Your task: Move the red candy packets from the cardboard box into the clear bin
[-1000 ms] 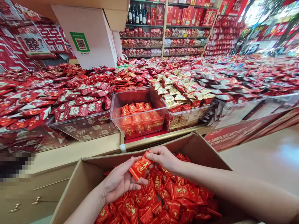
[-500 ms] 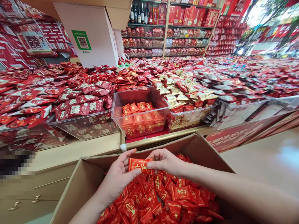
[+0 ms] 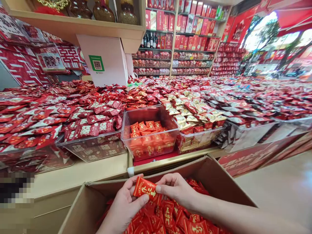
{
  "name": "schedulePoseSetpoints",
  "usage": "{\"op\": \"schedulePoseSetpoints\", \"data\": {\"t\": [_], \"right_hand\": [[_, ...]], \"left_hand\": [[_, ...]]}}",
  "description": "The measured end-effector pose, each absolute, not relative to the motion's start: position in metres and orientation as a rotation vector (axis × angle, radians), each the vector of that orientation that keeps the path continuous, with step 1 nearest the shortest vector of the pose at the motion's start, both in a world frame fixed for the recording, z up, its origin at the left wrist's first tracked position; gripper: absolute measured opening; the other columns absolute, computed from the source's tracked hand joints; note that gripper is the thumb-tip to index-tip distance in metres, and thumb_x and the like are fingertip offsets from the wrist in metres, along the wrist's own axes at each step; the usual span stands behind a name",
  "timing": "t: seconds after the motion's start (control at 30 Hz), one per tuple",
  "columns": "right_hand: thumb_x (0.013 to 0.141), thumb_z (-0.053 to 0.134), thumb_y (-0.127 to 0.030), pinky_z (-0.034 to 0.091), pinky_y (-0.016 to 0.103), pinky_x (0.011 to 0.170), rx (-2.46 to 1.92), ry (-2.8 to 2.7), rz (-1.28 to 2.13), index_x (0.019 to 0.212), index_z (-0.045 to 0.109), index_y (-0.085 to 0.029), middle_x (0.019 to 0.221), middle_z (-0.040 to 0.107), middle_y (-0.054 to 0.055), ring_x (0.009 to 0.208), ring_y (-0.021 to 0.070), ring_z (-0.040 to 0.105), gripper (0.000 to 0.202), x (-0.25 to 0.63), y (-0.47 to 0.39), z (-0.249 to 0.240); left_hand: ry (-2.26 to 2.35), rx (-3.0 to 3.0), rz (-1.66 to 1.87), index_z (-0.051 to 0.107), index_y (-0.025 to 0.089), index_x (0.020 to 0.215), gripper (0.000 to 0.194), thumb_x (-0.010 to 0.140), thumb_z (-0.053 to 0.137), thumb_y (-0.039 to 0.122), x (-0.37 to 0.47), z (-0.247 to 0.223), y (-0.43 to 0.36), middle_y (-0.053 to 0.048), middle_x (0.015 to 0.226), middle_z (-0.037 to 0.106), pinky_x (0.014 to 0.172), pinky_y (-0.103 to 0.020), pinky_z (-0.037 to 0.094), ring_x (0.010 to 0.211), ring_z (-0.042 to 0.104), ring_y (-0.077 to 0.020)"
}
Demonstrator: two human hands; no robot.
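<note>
- With fingers of the left hand (image 3: 128,203) and right hand (image 3: 179,191), gripping one gold-lettered red packet (image 3: 145,190) between them, printed face showing, tilted down to the right.
- Held just above loose red packets (image 3: 168,214) in the open cardboard box (image 3: 84,211).
- Best pinched lightly at both ends, probably, to avoid crushing the contents or splitting a seam.
- Steady with the left thumb in front; turn gently from the right end if needed.
- Work over the box, to catch any drop.
- Compare with similar packets in the clear plastic bin (image 3: 151,113), beyond the box, on the tabletop (image 3: 73,175).
</note>
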State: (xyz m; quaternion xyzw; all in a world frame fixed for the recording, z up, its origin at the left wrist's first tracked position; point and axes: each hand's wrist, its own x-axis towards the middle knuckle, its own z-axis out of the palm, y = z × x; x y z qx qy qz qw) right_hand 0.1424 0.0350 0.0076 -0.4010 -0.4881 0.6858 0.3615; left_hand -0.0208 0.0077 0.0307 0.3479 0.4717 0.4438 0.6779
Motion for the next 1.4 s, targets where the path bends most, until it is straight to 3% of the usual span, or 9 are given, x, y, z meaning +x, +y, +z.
{"op": "schedulePoseSetpoints", "data": {"t": [0.1,0.47,0.7,0.8,0.93,1.1,1.23,1.4], "right_hand": [[0.056,0.065,-0.037,0.031,0.019,0.046,-1.014,-1.246,1.763,0.063,0.063,-0.011,0.052,0.055,-0.001,0.046,0.0051,0.041,0.026,0.141,0.033,0.007],[0.053,0.067,-0.036,0.033,0.019,0.050,-1.012,-1.206,1.787,0.062,0.068,-0.014,0.055,0.059,0.001,0.048,0.0058,0.042,0.024,0.137,0.030,0.012],[0.064,0.058,-0.040,0.040,0.024,0.057,-1.007,-1.251,1.769,0.069,0.064,-0.009,0.062,0.059,0.005,0.055,0.0105,0.050,0.032,0.135,0.030,0.015],[0.069,0.053,-0.038,0.042,0.026,0.065,-0.977,-1.659,1.413,0.087,0.059,-0.011,0.080,0.059,0.007,0.070,0.0130,0.052,0.033,0.139,0.030,0.019],[0.068,0.057,-0.031,0.038,0.029,0.080,-0.688,-2.351,0.638,0.104,0.048,-0.017,0.114,0.045,0.009,0.097,0.0169,0.043,0.040,0.147,0.028,0.035],[0.077,0.039,-0.012,0.038,0.027,0.061,-0.421,-2.574,-0.133,0.086,0.053,-0.015,0.096,0.058,0.006,0.071,0.0126,0.046,0.016,0.150,0.029,0.068],[0.076,0.042,-0.014,0.039,0.025,0.061,-0.313,-2.375,-0.304,0.077,0.050,-0.015,0.089,0.059,0.004,0.071,0.0116,0.048,0.009,0.150,0.053,0.120],[0.075,0.043,-0.018,0.040,0.024,0.067,-0.723,-2.328,-0.387,0.076,0.048,-0.014,0.086,0.056,0.007,0.079,0.0134,0.050,0.007,0.117,0.131,0.165]], "left_hand": [[1.049,0.725,1.023,0.039,0.018,0.104,0.064,0.050,0.073,0.018,-0.019,0.028,0.006,-0.002,0.078,0.067,0.066,-0.031,0.048,0.070,0.061,-0.0173],[1.097,0.806,1.019,0.044,0.016,0.093,0.055,0.048,0.075,0.016,-0.027,0.032,0.009,0.001,0.062,0.067,0.053,-0.023,0.048,0.054,0.059,-0.0116],[1.073,0.802,1.070,0.043,0.016,0.096,0.052,0.053,0.073,0.017,-0.030,0.029,0.013,0.004,0.051,0.064,0.046,-0.015,0.040,0.043,0.052,-0.0056],[1.118,0.837,1.048,0.039,0.017,0.102,0.059,0.054,0.073,0.020,-0.033,0.025,0.015,0.002,0.052,0.064,0.047,-0.018,0.041,0.045,0.053,-0.0085],[1.110,0.816,0.995,0.032,0.017,0.109,0.066,0.056,0.071,0.023,-0.035,0.028,0.014,0.001,0.055,0.064,0.047,-0.019,0.040,0.046,0.053,-0.0090],[0.980,0.783,1.063,0.026,0.019,0.116,0.071,0.059,0.069,0.026,-0.037,0.049,0.007,0.001,0.057,0.063,0.044,-0.019,0.038,0.045,0.050,-0.0085],[0.901,0.674,1.135,0.033,0.021,0.111,0.050,0.070,0.054,0.040,-0.042,0.060,0.006,-0.002,0.066,0.065,0.051,-0.023,0.040,0.056,0.056,-0.0132],[0.963,0.738,1.051,0.048,0.016,0.093,0.033,0.066,0.061,0.031,-0.043,0.046,0.011,0.000,0.062,0.063,0.051,-0.021,0.037,0.051,0.053,-0.0091]]}}
